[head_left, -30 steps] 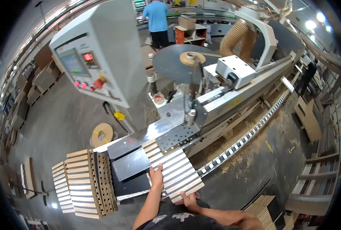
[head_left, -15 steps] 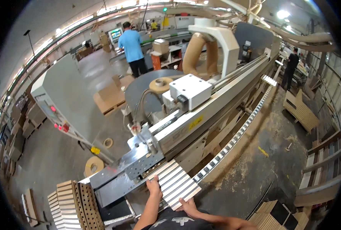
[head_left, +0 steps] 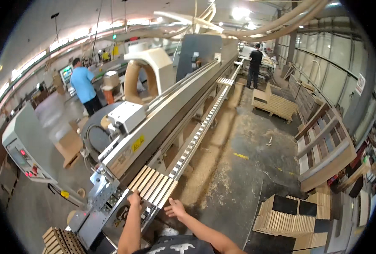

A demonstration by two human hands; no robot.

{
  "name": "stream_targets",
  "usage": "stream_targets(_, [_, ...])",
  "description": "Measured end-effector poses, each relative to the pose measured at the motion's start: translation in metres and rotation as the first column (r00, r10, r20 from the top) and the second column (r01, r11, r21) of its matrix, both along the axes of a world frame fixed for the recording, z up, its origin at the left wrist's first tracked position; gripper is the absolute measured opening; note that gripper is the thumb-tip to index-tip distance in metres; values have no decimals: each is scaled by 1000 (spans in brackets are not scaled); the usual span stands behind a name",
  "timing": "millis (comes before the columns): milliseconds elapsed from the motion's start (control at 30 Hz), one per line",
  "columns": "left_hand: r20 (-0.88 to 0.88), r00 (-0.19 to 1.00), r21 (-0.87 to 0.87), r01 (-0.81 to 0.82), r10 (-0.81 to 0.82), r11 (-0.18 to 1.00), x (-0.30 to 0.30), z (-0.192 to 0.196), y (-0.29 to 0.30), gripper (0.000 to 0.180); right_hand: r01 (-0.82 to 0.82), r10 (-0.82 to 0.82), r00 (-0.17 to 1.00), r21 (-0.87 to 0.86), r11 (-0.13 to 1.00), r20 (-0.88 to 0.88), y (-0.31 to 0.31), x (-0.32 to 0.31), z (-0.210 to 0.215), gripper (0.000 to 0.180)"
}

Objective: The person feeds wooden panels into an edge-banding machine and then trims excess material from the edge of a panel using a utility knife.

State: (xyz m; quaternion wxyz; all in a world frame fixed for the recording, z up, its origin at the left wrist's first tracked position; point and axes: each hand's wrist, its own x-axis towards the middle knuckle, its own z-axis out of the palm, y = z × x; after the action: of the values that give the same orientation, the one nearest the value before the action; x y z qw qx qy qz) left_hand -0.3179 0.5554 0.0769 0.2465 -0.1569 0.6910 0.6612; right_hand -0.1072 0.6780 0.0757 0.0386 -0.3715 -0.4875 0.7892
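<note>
Item: slatted wood panel (head_left: 153, 185), pale, ribbed lengthwise, lying flat at the infeed end of a long edge-processing machine (head_left: 171, 114). Its far edge points into the machine along the roller rail (head_left: 200, 131); its right edge lies on that rail, and its near edge faces the person.

Left hand (head_left: 134, 198): laid flat on the near left corner of the panel, fingers spread on the slats and pressing rather than clasping, nothing held in it.

Right hand (head_left: 175, 208): open, fingers loosely spread, just off the near right corner of the panel and apart from it (whether a fingertip brushes the edge cannot be told).

Open room: right of the rail a broad strip of dusty concrete floor (head_left: 234, 169) runs the machine's length. Beyond it stand a low stack of slatted panels (head_left: 289, 213) near the right forearm and a rack of boards (head_left: 323, 148) farther right. To the left, the grey control cabinet (head_left: 25, 148) stands well apart, and another stack of ribbed panels (head_left: 61, 241) sits at the lower left edge.

Change from the earlier frames: the panel has gone further into the machine, and the view has lifted to take in the whole line. The right hand, which gripped the near edge before, is now off it; the left stays on top.

Others: a person in a blue shirt (head_left: 84, 86) at the left, a person in dark clothes (head_left: 254, 63) at the far end.
</note>
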Motion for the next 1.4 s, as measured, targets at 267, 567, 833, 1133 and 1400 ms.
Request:
stream_targets(267, [-234, 972, -86, -2, -18, 996, 59, 6, -62, 40, 69, -72, 997, -172, 983, -9, -26, 65, -48, 48])
stream_targets(567, [-806, 588, -130, -283, 65, 950, 87, 103, -182, 31, -132, 94, 983, -250, 959, -160, -88, 47, -12, 20])
stream_targets(833, [-820, 224, 232, -711, 527, 663, 148, 191, -355, 23, -321, 312, 947, -193, 927, -75, -131, 75, -5, 21])
stream_targets(1133, [-772, -67, 137, -989, 632, 62, 225, 145, -576, 43, -447, 452, 892, -104, 889, 29, -246, 64, 45, 17])
stream_targets(1400, [-507, 282, 179, -890, 815, 419, 239, 104, -657, 58, -680, 678, 723, 38, 732, -137, -415, 18, 108, 19])
